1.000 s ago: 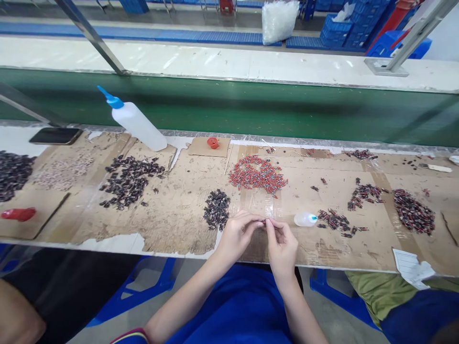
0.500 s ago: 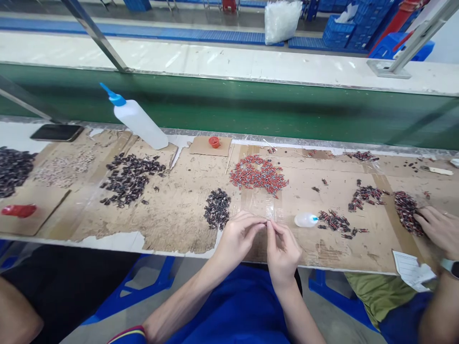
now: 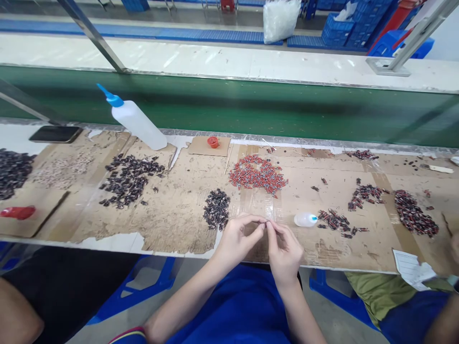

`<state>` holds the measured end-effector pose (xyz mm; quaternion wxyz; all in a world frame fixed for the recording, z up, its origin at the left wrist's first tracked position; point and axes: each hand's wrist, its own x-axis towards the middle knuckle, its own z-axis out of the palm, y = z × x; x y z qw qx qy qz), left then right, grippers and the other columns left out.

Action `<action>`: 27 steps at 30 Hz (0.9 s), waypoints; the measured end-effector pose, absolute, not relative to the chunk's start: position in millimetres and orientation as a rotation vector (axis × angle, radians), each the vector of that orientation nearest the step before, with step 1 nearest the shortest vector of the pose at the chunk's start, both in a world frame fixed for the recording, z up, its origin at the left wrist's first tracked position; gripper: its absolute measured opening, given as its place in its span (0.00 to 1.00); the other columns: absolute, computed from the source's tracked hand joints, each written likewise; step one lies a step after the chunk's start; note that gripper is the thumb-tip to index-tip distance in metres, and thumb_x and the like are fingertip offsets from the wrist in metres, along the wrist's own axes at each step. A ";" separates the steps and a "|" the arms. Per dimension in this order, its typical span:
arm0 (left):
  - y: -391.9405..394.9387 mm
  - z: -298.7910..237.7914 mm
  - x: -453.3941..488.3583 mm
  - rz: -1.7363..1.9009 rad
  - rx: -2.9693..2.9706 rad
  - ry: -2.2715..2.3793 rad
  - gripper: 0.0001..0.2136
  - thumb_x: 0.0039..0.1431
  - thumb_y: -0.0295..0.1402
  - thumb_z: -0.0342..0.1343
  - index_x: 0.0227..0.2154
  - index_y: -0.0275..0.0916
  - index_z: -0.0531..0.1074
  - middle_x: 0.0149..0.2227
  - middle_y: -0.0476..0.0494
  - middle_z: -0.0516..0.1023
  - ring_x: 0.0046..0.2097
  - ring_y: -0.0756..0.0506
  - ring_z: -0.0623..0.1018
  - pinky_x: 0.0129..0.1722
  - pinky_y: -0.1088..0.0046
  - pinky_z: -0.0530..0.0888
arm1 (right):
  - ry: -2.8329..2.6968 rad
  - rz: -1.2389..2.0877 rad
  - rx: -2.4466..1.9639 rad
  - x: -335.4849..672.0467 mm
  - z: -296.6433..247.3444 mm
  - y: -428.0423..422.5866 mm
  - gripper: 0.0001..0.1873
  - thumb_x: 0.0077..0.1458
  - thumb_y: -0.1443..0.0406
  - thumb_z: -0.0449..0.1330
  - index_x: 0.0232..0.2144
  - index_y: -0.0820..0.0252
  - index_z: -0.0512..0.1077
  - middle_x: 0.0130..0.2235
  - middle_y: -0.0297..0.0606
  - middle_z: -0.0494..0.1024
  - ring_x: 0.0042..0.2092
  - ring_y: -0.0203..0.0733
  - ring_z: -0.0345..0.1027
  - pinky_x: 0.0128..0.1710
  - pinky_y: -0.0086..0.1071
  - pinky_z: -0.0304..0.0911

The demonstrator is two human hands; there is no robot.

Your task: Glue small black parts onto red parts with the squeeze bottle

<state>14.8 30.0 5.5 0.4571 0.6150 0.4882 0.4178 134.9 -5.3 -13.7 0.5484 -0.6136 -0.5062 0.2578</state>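
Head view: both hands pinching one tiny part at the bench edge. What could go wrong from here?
1. The small part is pinched between the left hand and right hand right at the bench's near edge; a slip could send it to the floor.
2. The small bottle lies on its side beside the right hand; a nudge might roll it into the loose parts.
3. The dark pile sits close to the left hand and could get scattered.

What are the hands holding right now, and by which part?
Both hands, left hand and right hand, pinch one tiny dark part between their fingertips, one at each end. Its exact shape is too small to tell.
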 end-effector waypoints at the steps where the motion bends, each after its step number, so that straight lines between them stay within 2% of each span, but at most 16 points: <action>1: 30.4 4.9 15.1 1.030 1.515 1.212 0.06 0.55 0.29 0.57 0.32 0.37 0.79 0.33 0.43 0.83 0.37 0.46 0.81 0.40 0.71 0.77 | -1.161 0.697 -1.449 136.0 -14.2 -5.8 0.09 0.58 0.62 0.59 0.35 0.58 0.79 0.36 0.43 0.82 0.38 0.44 0.77 0.41 0.38 0.74; 5: 30.4 6.4 14.1 1.015 1.560 1.211 0.06 0.56 0.29 0.56 0.32 0.37 0.79 0.34 0.43 0.83 0.38 0.45 0.80 0.41 0.70 0.76 | -1.029 0.925 -1.427 139.1 -15.3 -8.1 0.12 0.56 0.60 0.61 0.39 0.60 0.79 0.40 0.45 0.82 0.39 0.46 0.78 0.43 0.40 0.74; 10: 27.7 9.9 12.0 1.039 1.650 1.182 0.06 0.57 0.28 0.55 0.33 0.38 0.78 0.34 0.43 0.82 0.38 0.45 0.79 0.40 0.70 0.76 | -1.049 0.868 -1.430 140.0 -14.0 -7.8 0.10 0.55 0.61 0.62 0.36 0.59 0.79 0.38 0.43 0.82 0.39 0.45 0.77 0.42 0.39 0.74; 17: 26.0 2.7 26.7 1.034 1.742 1.067 0.06 0.59 0.27 0.54 0.35 0.38 0.76 0.34 0.42 0.80 0.39 0.45 0.78 0.40 0.70 0.75 | -1.406 0.403 -1.348 156.8 -10.6 -9.9 0.09 0.55 0.71 0.59 0.36 0.56 0.78 0.32 0.40 0.82 0.34 0.42 0.77 0.35 0.36 0.74; 19: 26.7 0.4 30.7 0.951 1.811 0.957 0.09 0.61 0.27 0.52 0.43 0.38 0.73 0.37 0.42 0.81 0.42 0.45 0.78 0.44 0.69 0.75 | -1.493 0.251 -1.375 168.0 -13.5 -15.8 0.09 0.54 0.71 0.59 0.36 0.55 0.77 0.32 0.39 0.82 0.33 0.43 0.77 0.34 0.36 0.74; 21: 29.8 -2.1 28.7 0.853 1.919 0.870 0.16 0.63 0.28 0.52 0.53 0.38 0.66 0.42 0.41 0.81 0.48 0.44 0.77 0.49 0.66 0.73 | -1.526 0.119 -1.439 182.2 -19.5 -23.1 0.09 0.54 0.71 0.60 0.36 0.54 0.76 0.32 0.39 0.82 0.33 0.43 0.77 0.35 0.37 0.74; 23: 36.6 -5.4 18.7 0.806 2.058 0.883 0.21 0.64 0.30 0.52 0.59 0.39 0.60 0.48 0.40 0.79 0.53 0.43 0.74 0.53 0.62 0.70 | -1.466 -0.032 -1.543 198.4 -27.0 -28.8 0.08 0.54 0.70 0.61 0.36 0.55 0.76 0.32 0.40 0.82 0.33 0.43 0.76 0.36 0.37 0.73; 25: 46.9 -9.7 2.2 0.817 2.197 1.038 0.17 0.64 0.29 0.50 0.56 0.41 0.64 0.49 0.39 0.78 0.53 0.41 0.74 0.53 0.59 0.68 | -1.297 -0.155 -1.690 214.1 -33.5 -30.3 0.08 0.54 0.67 0.62 0.38 0.56 0.76 0.34 0.42 0.82 0.33 0.44 0.76 0.36 0.38 0.73; 27: 58.6 -13.8 -16.6 0.818 2.303 1.321 0.13 0.64 0.25 0.48 0.48 0.41 0.71 0.46 0.40 0.79 0.52 0.39 0.73 0.53 0.54 0.66 | -1.195 -0.139 -1.772 226.4 -37.0 -26.9 0.15 0.57 0.62 0.60 0.46 0.60 0.74 0.40 0.47 0.81 0.37 0.47 0.76 0.41 0.42 0.72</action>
